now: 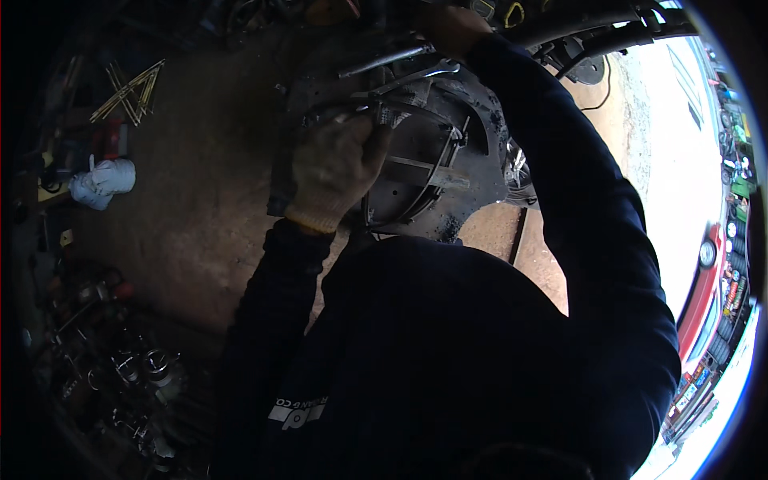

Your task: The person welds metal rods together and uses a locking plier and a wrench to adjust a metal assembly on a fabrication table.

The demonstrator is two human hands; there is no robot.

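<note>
My left hand (332,172), in a pale knitted work glove, has its fingers curled at the left side of a dark metal assembly (472,210). Whatever those fingers grip, if anything, is hidden. A curved metal band (438,178) arcs across the assembly just right of the glove. Beyond it lies a spanner (420,76), and farther off a straight metal bar (384,61) runs toward my right hand (454,32). That hand reaches far forward at the top edge, deep in shadow, so its fingers cannot be made out.
Dark pipes or hoses (588,26) cross at the top right. Thin rods (132,92) lie crossed on the floor at left, near a light blue cloth bundle (104,180) and a red object (116,140). Metal parts (156,368) crowd the lower left. A red car (704,296) stands outside at right.
</note>
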